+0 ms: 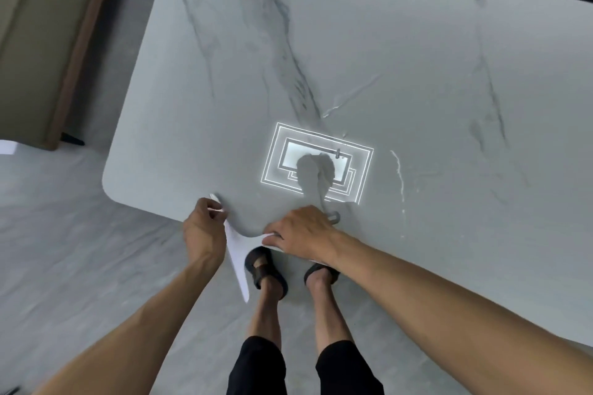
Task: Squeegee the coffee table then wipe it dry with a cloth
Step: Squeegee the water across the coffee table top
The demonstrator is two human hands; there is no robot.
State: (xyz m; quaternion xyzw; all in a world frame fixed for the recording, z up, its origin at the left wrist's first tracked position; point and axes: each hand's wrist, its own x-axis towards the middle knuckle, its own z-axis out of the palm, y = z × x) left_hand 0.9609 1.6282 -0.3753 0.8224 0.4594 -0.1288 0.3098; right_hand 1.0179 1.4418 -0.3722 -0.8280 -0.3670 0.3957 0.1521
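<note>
The coffee table [385, 51] has a pale grey marble-look top with dark veins and a glossy surface. At its near edge I hold a thin cloth [236, 258], grey on one face and white on the other. My left hand [202, 228] pinches one corner of it. My right hand [303, 232] grips the other end, resting on the table edge. The cloth's middle lies on the table rim, and a white flap hangs down toward the floor. No squeegee shows.
Thin water streaks [399, 171] glint right of my hands and near the table's middle. A ceiling light reflection [359, 167] shines on the top. My sandalled feet [266, 272] stand on the grey floor under the edge. A wood-trimmed piece of furniture [73, 51] stands at the left.
</note>
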